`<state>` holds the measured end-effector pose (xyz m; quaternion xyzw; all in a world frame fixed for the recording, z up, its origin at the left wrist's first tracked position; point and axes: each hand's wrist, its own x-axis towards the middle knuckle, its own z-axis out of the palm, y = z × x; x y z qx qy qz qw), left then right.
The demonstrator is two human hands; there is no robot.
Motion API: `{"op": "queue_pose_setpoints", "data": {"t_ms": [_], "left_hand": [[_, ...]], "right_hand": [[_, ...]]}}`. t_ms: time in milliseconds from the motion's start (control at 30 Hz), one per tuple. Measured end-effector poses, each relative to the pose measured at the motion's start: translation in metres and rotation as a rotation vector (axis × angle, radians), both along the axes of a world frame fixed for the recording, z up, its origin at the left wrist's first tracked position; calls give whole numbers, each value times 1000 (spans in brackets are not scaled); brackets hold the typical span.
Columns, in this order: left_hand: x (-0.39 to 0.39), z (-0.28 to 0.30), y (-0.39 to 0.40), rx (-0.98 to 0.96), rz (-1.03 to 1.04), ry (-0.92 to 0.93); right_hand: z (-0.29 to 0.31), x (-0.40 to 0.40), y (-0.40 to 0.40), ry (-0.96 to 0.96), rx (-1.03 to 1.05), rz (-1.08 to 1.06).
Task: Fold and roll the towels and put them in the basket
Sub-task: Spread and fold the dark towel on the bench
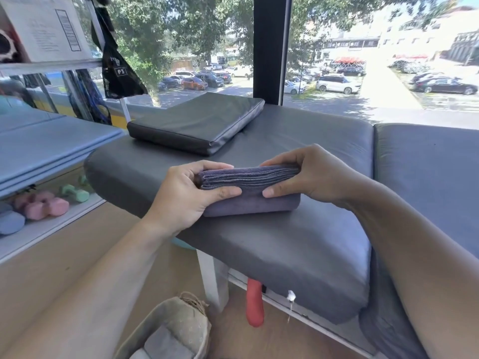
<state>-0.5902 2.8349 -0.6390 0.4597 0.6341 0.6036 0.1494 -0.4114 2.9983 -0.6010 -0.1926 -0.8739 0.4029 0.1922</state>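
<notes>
While it rests on the padded bench (298, 255), the folded grey towel (248, 189) is gripped at both ends: left hand (186, 195) and right hand (308, 174) each pinch it, fingers above, thumbs in front.

Both bare forearms reach in, left grip (186, 195) and right grip (300, 174) facing each other, fingers curled over the top, thumbs pressed in along the near side.
</notes>
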Motion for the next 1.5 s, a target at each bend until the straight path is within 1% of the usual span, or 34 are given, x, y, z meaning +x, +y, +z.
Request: {"op": "queue_pose_setpoints", "data": {"t_ms": [167, 267, 333, 433, 533, 567, 633, 667, 700, 733, 800, 867, 933, 1033, 1100, 1167, 1267, 1367, 1433, 1500], "left_hand": [[1, 8, 2, 25, 33, 47], [3, 8, 6, 53, 127, 170], [5, 3, 7, 71, 163, 248], [1, -8, 8, 51, 138, 348], [-5, -12, 6, -29, 80, 514], [-5, -10, 4, -76, 47, 541], [-8, -5, -2, -204, -72, 529], [-9, -1, -6, -266, -137, 499], [-8, 1, -8, -304, -178, 459], [-8, 2, -9, -302, -191, 411], [-7, 1, -8, -238, -145, 320], [-9, -2, -7, -219, -81, 289], [-10, -1, -9, -313, -49, 310], [-5, 5, -13, -497, -20, 412], [1, 8, -12, -557, -33, 431], [3, 9, -12, -595, -46, 431], [1, 7, -11, -614, -33, 432], [-2, 4, -13, -572, -40, 480], [-3, 3, -17, -526, -5, 396], [-5, 1, -18, -432, -13, 277]], "right_hand": [[-5, -6, -2, 183, 100, -103], [-12, -11, -1, 280, 160, -140], [-15, -13, 1, 300, 174, -139], [-19, -12, 5, 230, 240, -90], [-20, -11, 12, 59, 316, 2], [-18, -8, 14, -15, 324, 42], [-11, 0, 16, -165, 306, 117], [-8, 4, 17, -212, 262, 151], [-5, 6, 15, -219, 195, 173], [-5, 6, 15, -189, 142, 162], [-6, 2, 16, -103, 109, 77], [-9, 0, 17, -68, 62, 23], [-11, 2, 20, -116, 15, -6], [-8, 6, 22, -314, 77, -11], [-8, 7, 25, -390, 96, 3], [-8, 6, 24, -419, 114, -6], [-8, 2, 22, -447, 141, -42], [-6, 6, 21, -421, 113, -28], [-6, 9, 20, -379, 84, -10], [-4, 11, 17, -315, 56, -16]]}}
